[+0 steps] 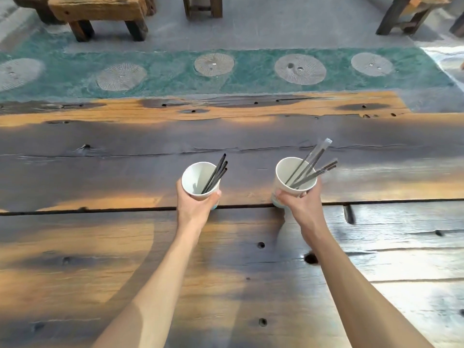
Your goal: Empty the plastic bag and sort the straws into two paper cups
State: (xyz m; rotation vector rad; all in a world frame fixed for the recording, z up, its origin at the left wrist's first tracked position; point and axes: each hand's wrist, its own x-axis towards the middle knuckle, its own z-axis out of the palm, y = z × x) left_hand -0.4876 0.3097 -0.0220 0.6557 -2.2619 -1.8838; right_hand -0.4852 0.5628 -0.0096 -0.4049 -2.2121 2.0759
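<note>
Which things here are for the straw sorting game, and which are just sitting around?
For the job:
- white paper cup with bare black straws, held by the left hand
- white paper cup with clear-wrapped straws, held by the right hand

Just around:
- long dark wooden plank table
- chunky wooden bench
- round grey stepping stones in green flooring

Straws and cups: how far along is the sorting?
Nearly finished, it seems. The bare black straws stand in the left cup, the wrapped straws in the right cup. The left hand and right hand each grip a cup. No bag or loose straws show.
</note>
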